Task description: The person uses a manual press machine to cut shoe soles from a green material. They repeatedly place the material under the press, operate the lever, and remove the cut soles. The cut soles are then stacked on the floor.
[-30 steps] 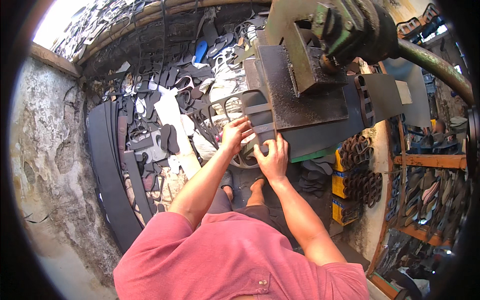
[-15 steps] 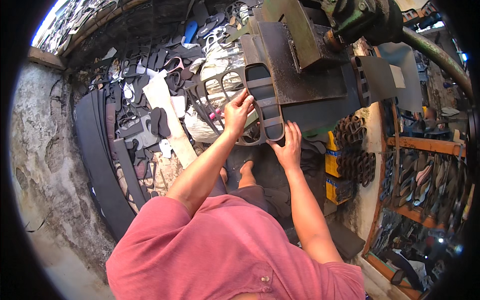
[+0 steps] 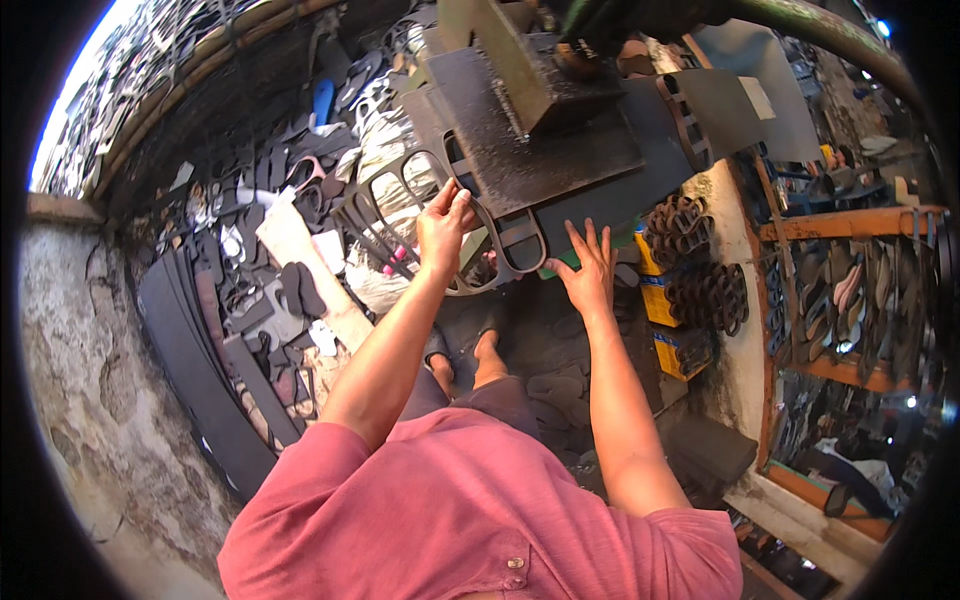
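Observation:
My left hand (image 3: 443,232) is closed in a pinch on the perforated edge of a dark sheet (image 3: 412,163) with several rounded cut-outs. Beside it, a sole-shaped frame with crossbars (image 3: 518,243), apparently a cutting die, lies partly beneath a dark metal plate (image 3: 540,140). The plate hides the frame's middle. My right hand (image 3: 590,268) is open with fingers spread, its fingertips at the near edge of the uncut part of the dark sheet (image 3: 600,205), just right of the frame's end. It grips nothing.
A green machine arm (image 3: 800,25) stands above the plate. Sole scraps (image 3: 270,270) cover the left side, next to long dark strips (image 3: 190,340). Yellow boxes (image 3: 662,300) and bundled dark pieces (image 3: 700,265) stand at right, before a wooden shelf (image 3: 850,225).
The plate now covers more of the sole-shaped frame. My right hand has let go of the frame's end and spread its fingers beside it. The whole view has shifted and tilted.

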`<state>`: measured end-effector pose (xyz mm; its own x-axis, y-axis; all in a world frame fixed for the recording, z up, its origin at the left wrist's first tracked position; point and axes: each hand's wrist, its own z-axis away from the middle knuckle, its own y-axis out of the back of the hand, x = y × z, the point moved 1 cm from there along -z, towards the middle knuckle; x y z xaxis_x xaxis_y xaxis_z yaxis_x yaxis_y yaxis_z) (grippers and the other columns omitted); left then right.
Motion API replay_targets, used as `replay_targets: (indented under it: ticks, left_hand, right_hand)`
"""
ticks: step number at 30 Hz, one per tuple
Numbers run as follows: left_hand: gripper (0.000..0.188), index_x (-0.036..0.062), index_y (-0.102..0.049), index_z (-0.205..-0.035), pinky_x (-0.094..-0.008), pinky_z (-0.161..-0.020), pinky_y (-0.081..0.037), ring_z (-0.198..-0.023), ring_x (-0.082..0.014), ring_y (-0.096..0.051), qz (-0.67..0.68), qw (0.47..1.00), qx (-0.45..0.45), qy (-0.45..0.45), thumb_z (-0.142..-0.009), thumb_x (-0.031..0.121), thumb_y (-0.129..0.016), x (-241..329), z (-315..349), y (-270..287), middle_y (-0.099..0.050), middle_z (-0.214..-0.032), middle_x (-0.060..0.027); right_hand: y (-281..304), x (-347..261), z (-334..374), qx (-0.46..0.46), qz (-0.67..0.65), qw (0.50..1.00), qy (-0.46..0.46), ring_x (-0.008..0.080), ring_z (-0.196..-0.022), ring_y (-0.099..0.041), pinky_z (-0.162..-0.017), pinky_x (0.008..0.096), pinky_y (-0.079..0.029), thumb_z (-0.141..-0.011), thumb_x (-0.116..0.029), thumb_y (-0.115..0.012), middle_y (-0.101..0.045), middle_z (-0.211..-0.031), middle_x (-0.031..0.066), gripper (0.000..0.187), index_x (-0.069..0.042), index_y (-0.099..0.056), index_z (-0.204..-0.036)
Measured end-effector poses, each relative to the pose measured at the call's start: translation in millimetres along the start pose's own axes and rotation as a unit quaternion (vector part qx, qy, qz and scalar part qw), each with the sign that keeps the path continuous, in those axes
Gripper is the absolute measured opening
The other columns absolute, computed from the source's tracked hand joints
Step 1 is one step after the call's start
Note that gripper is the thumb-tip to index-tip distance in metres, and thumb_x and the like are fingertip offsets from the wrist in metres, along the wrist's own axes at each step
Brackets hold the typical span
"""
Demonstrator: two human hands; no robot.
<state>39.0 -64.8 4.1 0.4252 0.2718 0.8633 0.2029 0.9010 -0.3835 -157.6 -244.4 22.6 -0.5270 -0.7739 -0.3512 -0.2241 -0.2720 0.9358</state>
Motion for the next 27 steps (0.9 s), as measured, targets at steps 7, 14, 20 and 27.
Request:
replay_targets:
  ticks: [7, 14, 20, 27]
  left_hand:
    - [0.057, 0.011, -0.057, -0.14, -0.0317, -0.086, -0.045, -0.109, -0.0204, -0.063, -0.007, 0.962, 0.091, 0.256, -0.099, 0.048, -0.07, -19, -41, 62, -0.068, -0.126, -0.0103]
    - [0.043, 0.0039, -0.063, -0.137, -0.0304, -0.09, -0.053, -0.097, -0.0148, -0.069, -0.011, 0.997, 0.013, 0.073, -0.103, 0.03, -0.07, 47, -41, 46, -0.073, -0.108, -0.0041]
    - [0.044, 0.0001, -0.058, -0.139, -0.0333, -0.102, -0.048, -0.112, -0.0193, -0.063, -0.188, 0.952, 0.167, -0.176, -0.101, 0.018, -0.071, 82, -52, -4, -0.065, -0.128, -0.0101]
    - [0.022, 0.0019, -0.073, -0.115, -0.0334, -0.086, -0.056, -0.103, -0.0185, -0.068, -0.305, 0.528, -0.145, -0.779, -0.103, 0.017, -0.064, 309, 95, -309, -0.069, -0.109, -0.0075]
  right_hand:
    - [25, 36, -72, -0.026, -0.043, 0.996, -0.081, 0.0348, -0.16, -0.022, -0.125, 0.0689, -0.015, -0.079, -0.05, -0.084, -0.039, -0.168, 0.0054, 0.079, -0.03, -0.058, -0.151]
    - [27, 60, -129, -0.044, -0.063, 0.992, -0.098, 0.0299, -0.162, -0.016, -0.126, 0.0676, -0.012, -0.082, -0.055, -0.081, -0.037, -0.169, 0.0019, 0.074, -0.025, -0.062, -0.146]
    - [-2, 69, -130, 0.052, -0.04, 0.996, -0.056, 0.033, -0.16, -0.018, -0.125, 0.0701, -0.011, -0.089, -0.055, -0.074, -0.039, -0.167, 0.0076, 0.065, -0.019, -0.066, -0.142]
    - [369, 6, -120, 0.34, 0.11, 0.929, 0.099, 0.0357, -0.12, -0.061, -0.115, 0.0594, -0.032, -0.097, -0.044, -0.07, -0.071, -0.123, 0.0119, 0.044, -0.007, -0.072, -0.121]
